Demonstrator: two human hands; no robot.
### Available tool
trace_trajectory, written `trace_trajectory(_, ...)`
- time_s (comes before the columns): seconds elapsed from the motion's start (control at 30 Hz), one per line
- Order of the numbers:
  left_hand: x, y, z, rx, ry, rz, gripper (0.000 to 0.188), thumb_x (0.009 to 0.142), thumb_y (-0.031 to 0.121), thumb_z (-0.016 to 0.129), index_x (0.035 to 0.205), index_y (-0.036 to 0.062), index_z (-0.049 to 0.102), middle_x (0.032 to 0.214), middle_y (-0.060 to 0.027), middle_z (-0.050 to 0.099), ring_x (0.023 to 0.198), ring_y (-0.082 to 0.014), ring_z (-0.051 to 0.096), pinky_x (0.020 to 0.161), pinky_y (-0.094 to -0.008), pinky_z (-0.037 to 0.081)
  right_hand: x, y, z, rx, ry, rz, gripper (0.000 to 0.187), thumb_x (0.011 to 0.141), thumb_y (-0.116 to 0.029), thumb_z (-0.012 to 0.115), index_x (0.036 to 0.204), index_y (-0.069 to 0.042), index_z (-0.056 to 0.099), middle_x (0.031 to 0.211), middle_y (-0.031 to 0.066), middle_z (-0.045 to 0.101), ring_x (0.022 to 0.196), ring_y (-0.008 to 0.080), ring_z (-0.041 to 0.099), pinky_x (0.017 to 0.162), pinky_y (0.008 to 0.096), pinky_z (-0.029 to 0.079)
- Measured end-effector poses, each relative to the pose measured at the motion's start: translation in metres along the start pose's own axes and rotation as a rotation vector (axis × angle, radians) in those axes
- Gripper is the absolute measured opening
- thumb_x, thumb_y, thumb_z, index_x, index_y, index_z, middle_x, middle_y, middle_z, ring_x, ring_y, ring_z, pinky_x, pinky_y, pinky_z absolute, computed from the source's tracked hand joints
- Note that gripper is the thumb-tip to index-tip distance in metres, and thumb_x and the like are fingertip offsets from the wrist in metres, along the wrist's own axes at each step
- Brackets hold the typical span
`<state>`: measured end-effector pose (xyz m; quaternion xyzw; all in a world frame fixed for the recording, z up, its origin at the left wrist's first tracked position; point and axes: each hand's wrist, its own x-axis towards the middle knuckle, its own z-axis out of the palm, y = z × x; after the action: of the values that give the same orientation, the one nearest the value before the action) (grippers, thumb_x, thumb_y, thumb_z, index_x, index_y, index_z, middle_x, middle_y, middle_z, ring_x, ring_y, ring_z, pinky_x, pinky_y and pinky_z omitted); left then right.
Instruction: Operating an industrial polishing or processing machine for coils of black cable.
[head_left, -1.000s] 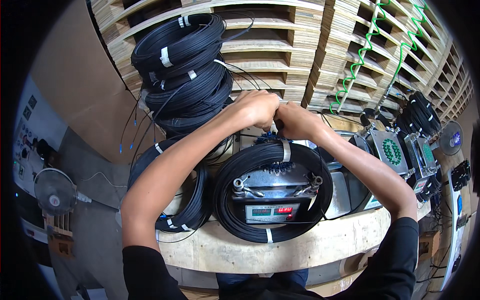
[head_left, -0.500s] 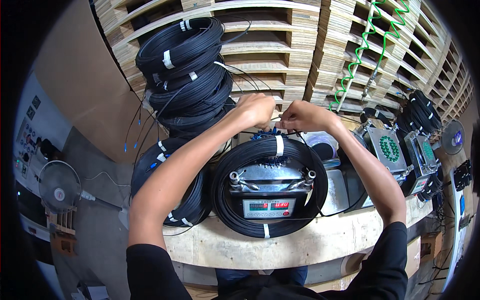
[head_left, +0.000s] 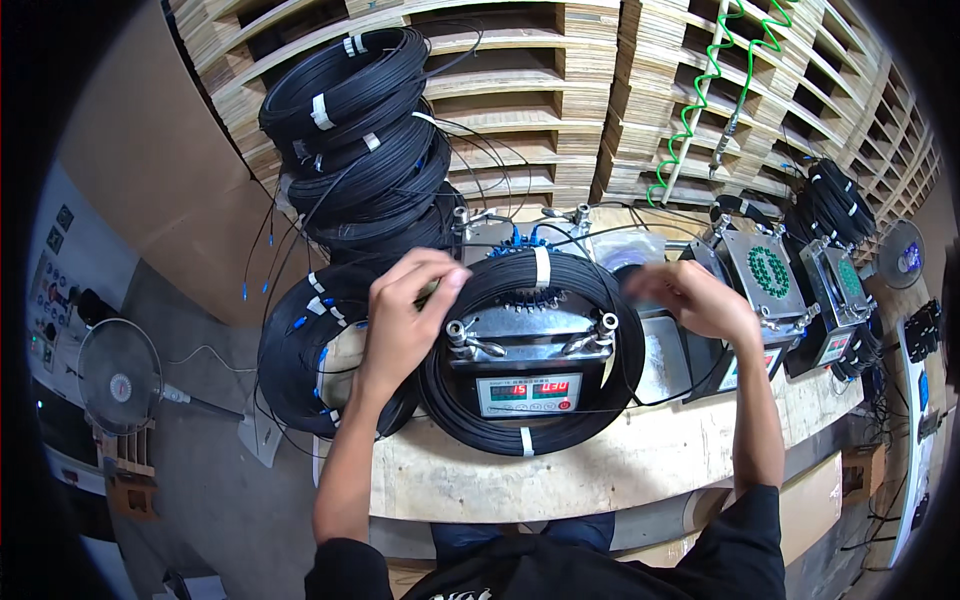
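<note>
A metal-topped machine (head_left: 520, 323) with a lit red and green display panel (head_left: 528, 395) stands in front of me. Around it hangs a large black cable coil (head_left: 585, 436), bound with white tape. Blue connectors (head_left: 522, 240) sit on the machine's plate behind the coil's far side. My left hand (head_left: 402, 308) is raised over the coil's left edge, thumb and fingers apart, with nothing seen in it. To the right of the coil, my right hand (head_left: 705, 303) hovers with bent fingers; motion blurs their tips, so any hold is unclear.
Stacked black cable coils (head_left: 350, 150) rise at the back left, with another coil (head_left: 285, 360) below. Two similar machines with green-dotted plates (head_left: 768, 280) stand right, near a shallow tray (head_left: 662, 360). Wooden pallets (head_left: 500, 95) line the back; a fan (head_left: 120, 385) stands left.
My hands have parted from close together behind the coil, coming nearer to me, the left to the left and the right to the right. The blue connectors and back knobs now show. The display reading differs.
</note>
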<state>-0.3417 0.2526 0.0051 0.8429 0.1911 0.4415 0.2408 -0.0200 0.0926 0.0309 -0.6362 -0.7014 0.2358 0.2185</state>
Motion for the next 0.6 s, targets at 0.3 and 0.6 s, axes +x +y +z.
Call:
trace_trajectory(0.3,-0.008,-0.122,0.015,-0.453,-0.103,-0.681,0.053,0.108,0.040,0.037,0.140,-0.0008,0.051,0.137,-0.0145,0.057,0.122,-0.0196,0.056,0.107,-0.0349,0.039,0.121,0.085,0.032,0.151,0.410,0.007,0.045,0.092,-0.036,0.069,0.127,-0.010,0.061,0.081,0.0131,0.068,0.080,0.0203,0.065,0.074,0.0336,0.051)
trace_trajectory(0.6,0.101,-0.142,0.045,-1.009,-0.664,-0.702,0.075,0.104,0.059,0.021,0.136,-0.0004,0.054,0.123,-0.0145,0.067,0.111,-0.0192,0.063,0.099,-0.0304,0.048,0.203,0.064,0.033,0.566,-0.107,0.010,0.056,0.099,-0.049,0.055,0.110,0.003,0.072,0.101,0.0114,0.072,0.103,0.0164,0.063,0.097,0.0253,0.044)
